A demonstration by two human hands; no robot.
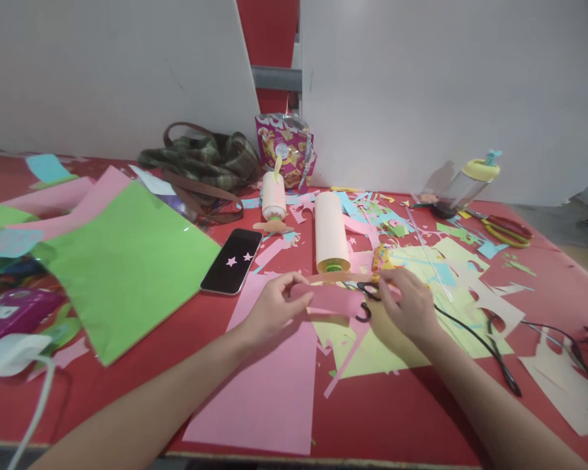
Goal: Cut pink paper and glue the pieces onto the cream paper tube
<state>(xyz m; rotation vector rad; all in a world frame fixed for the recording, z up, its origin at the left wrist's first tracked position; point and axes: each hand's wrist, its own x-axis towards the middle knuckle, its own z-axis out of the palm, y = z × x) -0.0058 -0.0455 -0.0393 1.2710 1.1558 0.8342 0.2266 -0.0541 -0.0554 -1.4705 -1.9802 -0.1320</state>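
Observation:
My left hand (pixel 272 307) is closed in a pinch on the left edge of a small pink paper piece (pixel 330 298), held just above the table. My right hand (pixel 406 303) is closed round black-handled scissors (pixel 367 300) at the right end of that piece; the blades are hidden by the paper and fingers. A strip of tan tape (pixel 338 277) runs from the big tape roll (pixel 330 232) towards my right fingers. Under my hands lie a large pink sheet (pixel 269 385) and a cut yellow sheet (pixel 372 346).
A phone (pixel 232 260) lies left of the rolls, beside a big green sheet (pixel 127 261). A smaller tape roll (pixel 273 196), snack bag (pixel 284 150) and plaid bag (pixel 200 163) stand behind. Yellow-handled scissors (pixel 504 230), a bottle (pixel 465 186), black cables (pixel 490 346) and paper scraps lie right.

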